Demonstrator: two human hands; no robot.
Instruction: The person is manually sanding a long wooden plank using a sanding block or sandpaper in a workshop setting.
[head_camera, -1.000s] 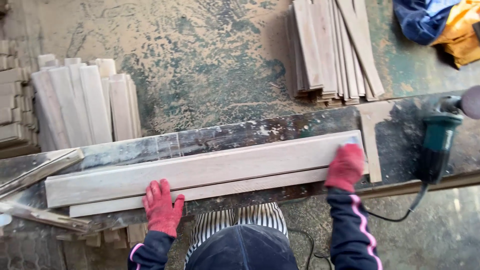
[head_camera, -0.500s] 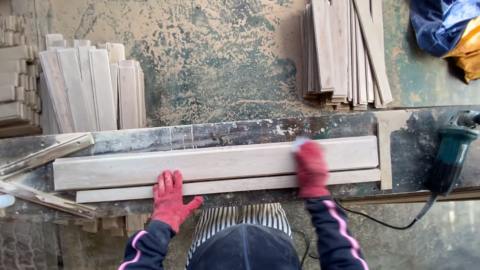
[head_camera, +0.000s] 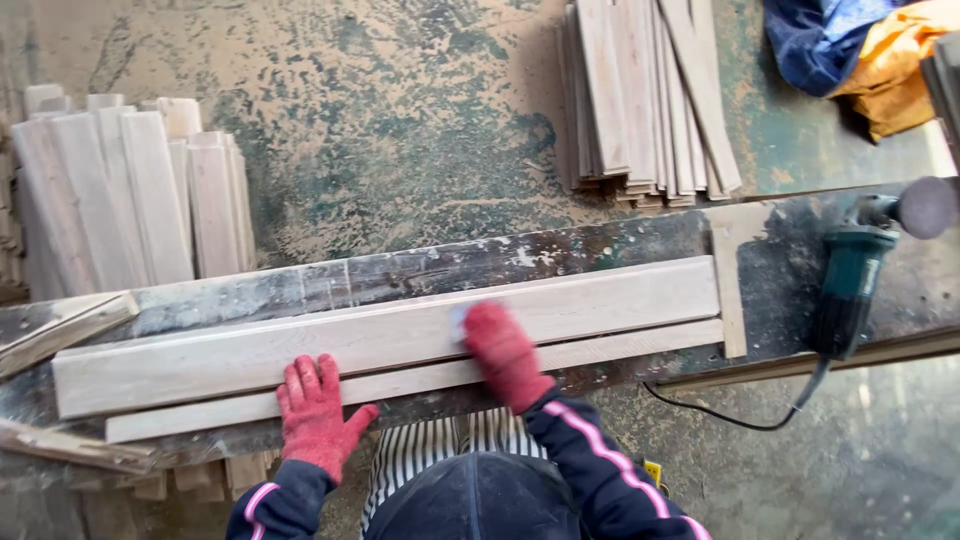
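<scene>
A long pale wooden plank (head_camera: 620, 300) lies lengthwise on the dark workbench (head_camera: 420, 270), with a narrower wooden strip (head_camera: 620, 345) against its near edge. My left hand (head_camera: 313, 408), in a red glove, rests flat with fingers spread on the strip and the plank's near edge, left of centre. My right hand (head_camera: 503, 352), also red-gloved, presses a small pale pad (head_camera: 458, 321) onto the middle of the plank's top face. It is blurred with motion.
A green power sander (head_camera: 850, 280) lies on the bench's right end, its cord hanging off the front. Stacks of short boards lie on the floor at back left (head_camera: 130, 200) and back centre (head_camera: 640, 100). Blue and orange cloth (head_camera: 860, 50) lies at top right. Scrap laths (head_camera: 60, 330) sit at the bench's left.
My right hand has slid with the pad from the plank's right end leftwards to its middle. The left hand has stayed pressed on the near edge.
</scene>
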